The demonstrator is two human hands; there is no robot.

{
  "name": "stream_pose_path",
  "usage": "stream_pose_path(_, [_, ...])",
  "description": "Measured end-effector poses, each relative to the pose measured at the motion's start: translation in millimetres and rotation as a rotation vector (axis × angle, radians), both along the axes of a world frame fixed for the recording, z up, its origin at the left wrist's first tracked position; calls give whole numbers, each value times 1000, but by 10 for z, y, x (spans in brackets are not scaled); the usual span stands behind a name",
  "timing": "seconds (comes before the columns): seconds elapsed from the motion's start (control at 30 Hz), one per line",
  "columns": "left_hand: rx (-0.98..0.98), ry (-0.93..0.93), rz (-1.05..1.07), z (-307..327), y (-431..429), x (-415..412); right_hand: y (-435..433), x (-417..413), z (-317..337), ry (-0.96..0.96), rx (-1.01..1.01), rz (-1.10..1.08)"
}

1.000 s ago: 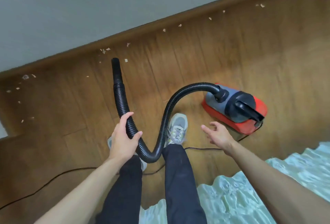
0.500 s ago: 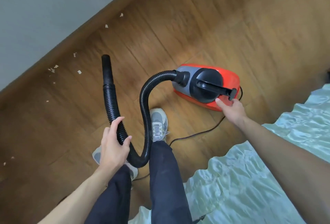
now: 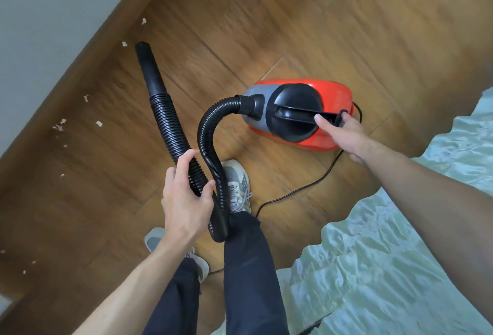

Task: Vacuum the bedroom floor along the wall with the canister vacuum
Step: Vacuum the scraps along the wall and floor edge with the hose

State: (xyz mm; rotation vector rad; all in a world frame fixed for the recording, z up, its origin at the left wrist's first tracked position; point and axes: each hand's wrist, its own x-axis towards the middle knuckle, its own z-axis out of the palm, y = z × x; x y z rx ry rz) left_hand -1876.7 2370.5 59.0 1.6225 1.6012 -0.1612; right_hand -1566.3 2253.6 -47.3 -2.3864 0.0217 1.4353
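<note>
A red and grey canister vacuum (image 3: 333, 94) sits on the wooden floor (image 3: 266, 27), its black carry handle (image 3: 296, 114) on top. My right hand (image 3: 344, 131) grips the rear end of that handle. A black ribbed hose (image 3: 210, 131) loops from the canister's front down to my left hand (image 3: 184, 201), which is closed around it. The hose's smooth nozzle (image 3: 148, 65) points up-left toward the wall, its tip above the floor. Several pale debris scraps (image 3: 98, 123) lie along the baseboard.
A grey wall (image 3: 53, 14) with a brown baseboard (image 3: 88, 78) runs diagonally at the left. A pale green bedspread (image 3: 386, 254) fills the lower right. The black power cord (image 3: 306, 188) trails across the floor beside my right shoe (image 3: 237, 188). My legs stand between hose and bed.
My right hand reached from open air to the vacuum and closed on its handle. The view swung right and nearer the canister. The left hand kept hold of the hose.
</note>
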Motion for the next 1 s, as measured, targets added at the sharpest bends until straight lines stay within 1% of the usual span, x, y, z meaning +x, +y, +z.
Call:
stream_pose_path(0.17, [-2,36,15,-56,-48,149,-93,30,-145,31,17,-48])
stream_pose_path(0.4, [-14,42,-33,-185,-40,381,-153,-45,-210,73,39,-124])
stream_pose_path(0.6, [-13,41,-82,-325,0,432,-197,-52,-249,86,87,-92])
stream_pose_path(0.73, [-29,44,-72,-319,62,332,-124,80,-148,108,32,13])
stream_pose_path(0.8, [-41,44,-63,-262,86,212,32,77,-23,41,14,52])
stream_pose_path(0.87, [-59,37,-40,-195,92,59,234,14,117,-122,10,109])
stream_pose_path(0.9, [-67,29,-21,-162,93,-23,361,-54,208,-214,25,173])
stream_pose_path(0.97, [-73,16,20,-104,92,-193,684,-308,419,-369,127,357])
stream_pose_path(1.0, [-71,8,41,-81,89,-280,861,-478,511,-374,202,446])
